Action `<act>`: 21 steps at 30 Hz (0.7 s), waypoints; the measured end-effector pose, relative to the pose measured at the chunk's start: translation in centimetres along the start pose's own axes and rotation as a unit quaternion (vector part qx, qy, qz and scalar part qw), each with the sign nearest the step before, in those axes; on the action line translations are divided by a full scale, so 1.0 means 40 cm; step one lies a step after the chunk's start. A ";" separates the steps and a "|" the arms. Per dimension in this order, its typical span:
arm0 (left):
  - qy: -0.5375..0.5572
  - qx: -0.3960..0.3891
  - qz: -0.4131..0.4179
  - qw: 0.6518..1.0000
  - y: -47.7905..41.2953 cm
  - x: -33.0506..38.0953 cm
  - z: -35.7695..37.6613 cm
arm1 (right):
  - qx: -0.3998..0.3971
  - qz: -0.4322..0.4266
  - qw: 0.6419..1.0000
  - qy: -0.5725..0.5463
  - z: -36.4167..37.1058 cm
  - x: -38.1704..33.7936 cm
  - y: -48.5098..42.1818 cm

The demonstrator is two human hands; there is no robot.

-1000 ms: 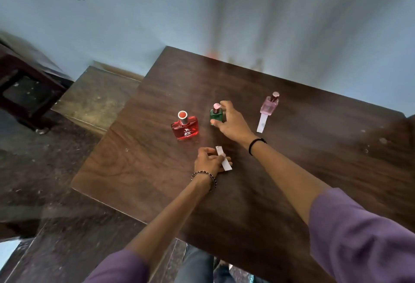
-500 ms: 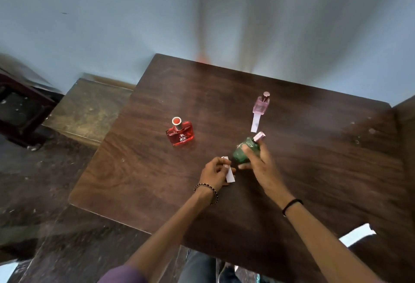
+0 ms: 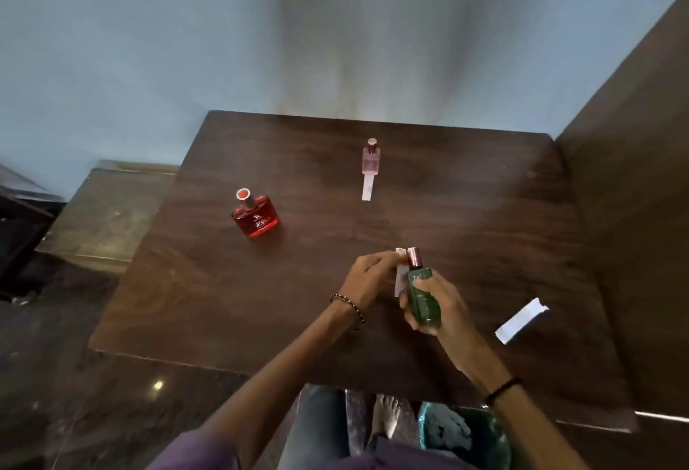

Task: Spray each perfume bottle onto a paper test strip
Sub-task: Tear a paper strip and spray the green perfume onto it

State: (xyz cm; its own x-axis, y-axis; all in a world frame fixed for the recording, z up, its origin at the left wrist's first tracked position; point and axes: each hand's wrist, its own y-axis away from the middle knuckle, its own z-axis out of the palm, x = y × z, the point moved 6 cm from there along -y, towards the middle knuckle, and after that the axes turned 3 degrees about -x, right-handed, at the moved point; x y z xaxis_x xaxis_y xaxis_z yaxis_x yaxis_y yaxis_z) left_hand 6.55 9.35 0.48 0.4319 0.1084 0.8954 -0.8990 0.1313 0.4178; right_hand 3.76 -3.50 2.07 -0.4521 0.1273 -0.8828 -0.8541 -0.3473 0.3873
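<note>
It is the green bottle's turn. The right hand (image 3: 445, 307) curls its fingers round the green bottle (image 3: 422, 298). The left hand (image 3: 371, 272) pinches a paper strip (image 3: 400, 279), touching or just beside the bottle's top. Next, a finger likely has to push the top down, with the spray hole facing the paper. The red bottle (image 3: 257, 217) stands on the tabletop (image 3: 223, 301), well off to the left of the hands. The pink bottle (image 3: 371, 160) stands far beyond them.

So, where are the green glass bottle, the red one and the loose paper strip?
Green glass perfume bottle (image 3: 425, 307): head view, its body.
Red glass perfume bottle (image 3: 257, 221): head view, labelled front.
Loose white paper strip (image 3: 521, 320): head view, its middle.
</note>
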 end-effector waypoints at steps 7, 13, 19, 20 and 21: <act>-0.019 -0.037 0.035 0.999 0.053 0.055 0.094 | 0.015 -0.007 0.998 0.063 -0.018 -0.019 0.069; -0.079 0.016 0.063 0.995 0.057 0.057 0.119 | 0.066 -0.062 0.989 0.115 -0.037 -0.043 0.093; -0.102 0.083 0.082 0.988 0.051 0.069 0.118 | 0.138 -0.111 0.943 0.280 -0.061 -0.067 0.117; -0.090 0.093 0.080 0.988 0.050 0.075 0.112 | 0.141 -0.105 0.939 0.297 -0.064 -0.064 0.123; -0.073 0.093 0.076 0.990 0.047 0.079 0.106 | 0.135 -0.102 0.941 0.293 -0.061 -0.063 0.127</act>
State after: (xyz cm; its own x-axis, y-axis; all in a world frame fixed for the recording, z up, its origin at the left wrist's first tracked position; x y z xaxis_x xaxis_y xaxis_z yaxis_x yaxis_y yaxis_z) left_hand 5.93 5.77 4.76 0.2885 -0.0324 0.9569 -0.9563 -0.0601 0.2863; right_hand 1.17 -7.85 5.62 -0.1201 -0.3950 -0.9108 -0.9776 -0.1125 0.1777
